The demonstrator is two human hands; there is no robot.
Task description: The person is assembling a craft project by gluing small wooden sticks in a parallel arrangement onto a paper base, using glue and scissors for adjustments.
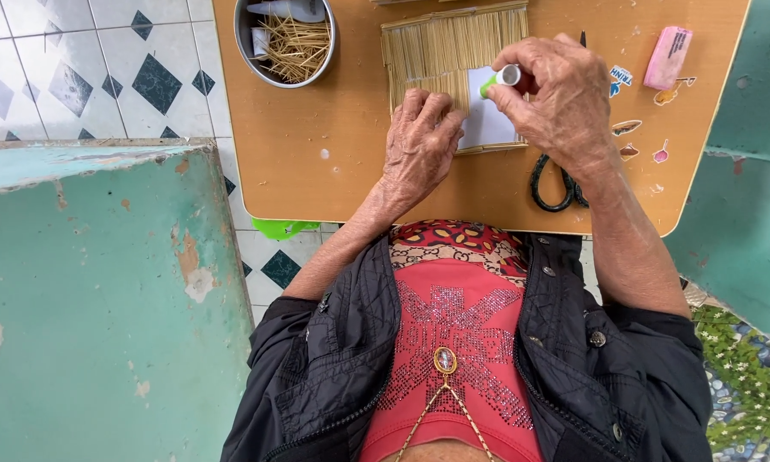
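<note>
Orange bench (316, 145) w/ a stick mat (436, 47): our left hand (419, 145) lay flat, open, pinning white paper (487, 120); right hand (556, 94) pinched a green glue tube (500, 79), prob. uncapped. We judged glue could smear or paper shift if pressure slipped.

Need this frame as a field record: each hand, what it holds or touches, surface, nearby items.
left hand: palm down, fingers resting on the stick mat and the white sheet's edge
right hand: pinching a small green-and-white tube
tube: held above the white sheet, apart from it
white sheet: lying on the stick mat
stick mat: flat rows of thin tan sticks on the table
table: orange-brown wooden top, stickers at right
bowl: metal, holds loose sticks, upper left
scissors: black handles, partly under right wrist
pink block: far right edge
</note>
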